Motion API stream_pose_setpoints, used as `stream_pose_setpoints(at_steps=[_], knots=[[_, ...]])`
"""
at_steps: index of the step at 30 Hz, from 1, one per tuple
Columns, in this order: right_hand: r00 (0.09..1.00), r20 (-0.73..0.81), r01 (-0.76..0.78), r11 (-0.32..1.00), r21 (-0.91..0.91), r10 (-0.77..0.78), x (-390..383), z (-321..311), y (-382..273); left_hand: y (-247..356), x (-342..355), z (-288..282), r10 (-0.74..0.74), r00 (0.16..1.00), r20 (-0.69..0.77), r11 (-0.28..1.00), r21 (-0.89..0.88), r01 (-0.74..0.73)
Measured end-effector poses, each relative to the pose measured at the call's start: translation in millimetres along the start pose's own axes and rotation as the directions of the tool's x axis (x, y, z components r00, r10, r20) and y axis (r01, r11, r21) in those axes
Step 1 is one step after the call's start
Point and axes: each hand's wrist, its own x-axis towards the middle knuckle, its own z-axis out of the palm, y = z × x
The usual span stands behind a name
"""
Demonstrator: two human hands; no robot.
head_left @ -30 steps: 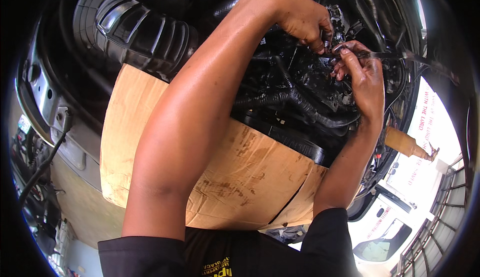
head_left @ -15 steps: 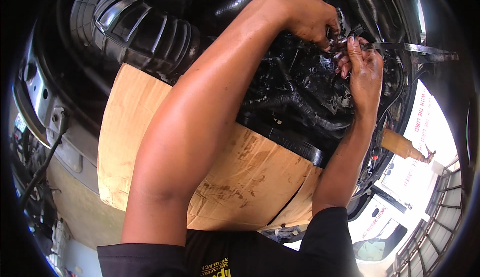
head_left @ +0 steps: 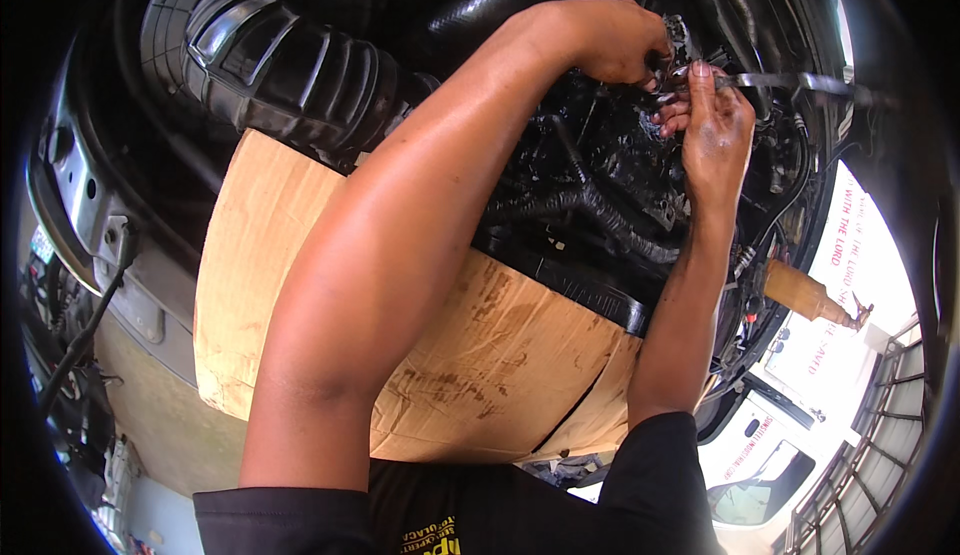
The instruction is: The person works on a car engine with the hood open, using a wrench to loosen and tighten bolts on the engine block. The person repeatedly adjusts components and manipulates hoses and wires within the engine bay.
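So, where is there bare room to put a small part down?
On the cardboard: a stained patch between the left forearm and right forearm, and a narrower one left of the left forearm, below the ribbed duct. It is crowded around the left hand and right hand, among hoses and a metal bar.

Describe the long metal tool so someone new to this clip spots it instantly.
Start at the big sheet of brown cardboard and go up and right to the person's right hand. The metal tool sticks out of that hand's grip toward the picture's right edge. It is a slim, shiny grey bar, unlike the thicker black hoses.
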Motion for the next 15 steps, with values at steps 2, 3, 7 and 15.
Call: stream_pose_setpoints(at_steps=[2,3,7,15], knots=[[0.997,0.066,-0.034,0.999,0.023,0.032,0,-11,-1,2,1,0,-0.032,0.998,0.054,0.998,-0.054,0.034],[0.994,0.101,-0.052,0.998,0.035,0.048,-2,-14,-3,4,0,-1,-0.048,0.995,0.082,0.995,-0.08,0.055],[0.974,0.14,-0.193,0.973,0.129,0.175,-3,-27,2,5,3,4,0.039,0.994,0.106,0.996,-0.083,-0.03],[0.951,0.203,-0.264,0.955,0.132,0.235,2,-47,5,15,2,0,0.051,0.991,0.126,0.998,-0.031,-0.048]])
